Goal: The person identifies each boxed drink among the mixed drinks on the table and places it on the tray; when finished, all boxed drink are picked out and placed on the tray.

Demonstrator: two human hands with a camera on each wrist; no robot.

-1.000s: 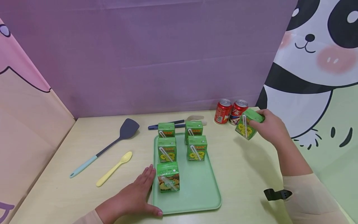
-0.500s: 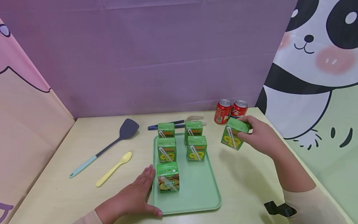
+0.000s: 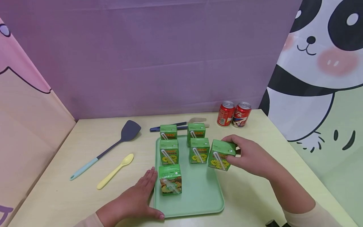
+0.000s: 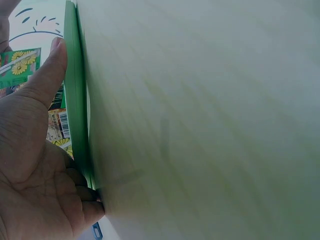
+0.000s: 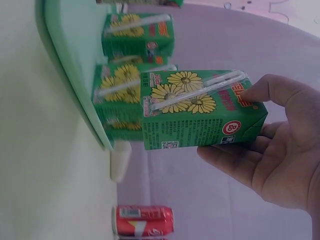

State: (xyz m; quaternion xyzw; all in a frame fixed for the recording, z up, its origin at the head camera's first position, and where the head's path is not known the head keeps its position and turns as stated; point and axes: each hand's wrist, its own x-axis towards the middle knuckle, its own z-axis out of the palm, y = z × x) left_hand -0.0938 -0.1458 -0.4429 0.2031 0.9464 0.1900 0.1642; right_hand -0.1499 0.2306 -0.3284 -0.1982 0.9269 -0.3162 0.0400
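My right hand (image 3: 250, 156) grips a green drink carton (image 3: 220, 154) with yellow flowers and a straw on its front. It hangs slightly tilted over the right edge of the green tray (image 3: 198, 201). In the right wrist view the thumb lies on the front face of this carton (image 5: 200, 117), with fingers behind. On the tray stand several similar cartons in two columns; the nearest carton (image 3: 170, 179) turns a brown picture side to me. My left hand (image 3: 133, 195) touches the tray's left edge, thumb spread from straight fingers. Its thumb lies along the tray rim (image 4: 76, 95) in the left wrist view.
Two red cans (image 3: 226, 114) stand at the back right. A dark spatula (image 3: 129, 130) and a yellow spoon (image 3: 116, 170) lie left of the tray. Behind it are more long-handled utensils (image 3: 181, 124), partly hidden by cartons. A purple curtain (image 3: 141, 63) closes off the back.
My right hand has carried its carton from beside the cans leftward and nearer, to the tray's right edge. The cans are in full view now. My left hand has stayed in place.
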